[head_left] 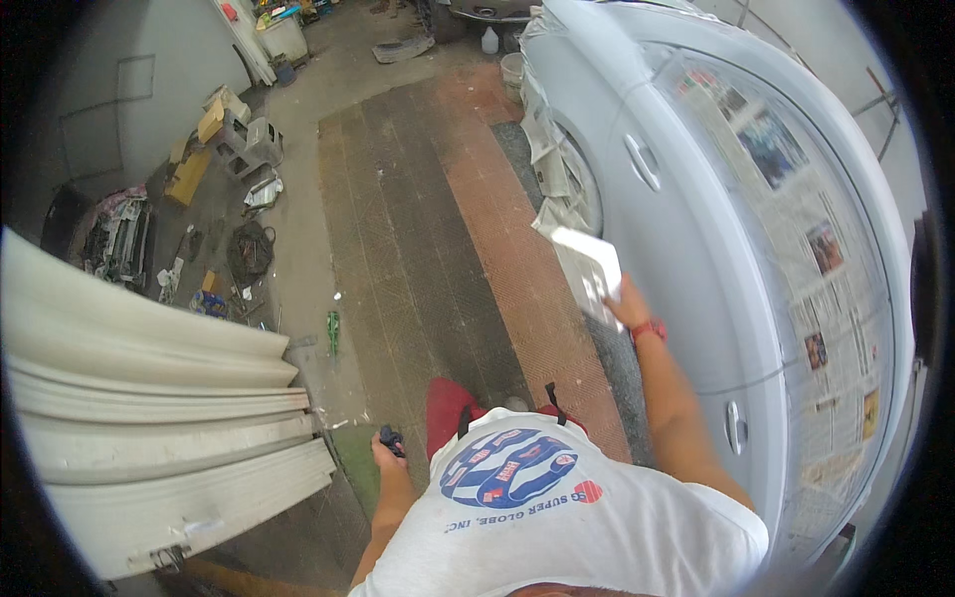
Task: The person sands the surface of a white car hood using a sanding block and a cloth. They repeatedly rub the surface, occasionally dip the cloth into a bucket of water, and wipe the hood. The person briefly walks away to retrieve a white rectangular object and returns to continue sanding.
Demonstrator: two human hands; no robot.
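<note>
On the right stands a car (686, 279) in matte pale grey-blue, its windows covered with newspaper (776, 149) under clear film. My right hand (629, 304), with a red band at the wrist, holds a flat, glossy white piece (589, 254) beside the car's front door; its exact kind is unclear. More paper covers the front wheel (569, 194) just beyond it. Low on the left, my left hand (388, 454) is closed around a small dark object (392, 438), possibly a crumpled cloth; its kind cannot be made out.
Large white curved panels (159, 398) fill the lower left. A green bottle (333, 331) lies on the floor near them. Concrete blocks (249, 144), a black bag (251, 253) and scraps line the left wall. Brown and reddish mats (418, 219) run along the floor.
</note>
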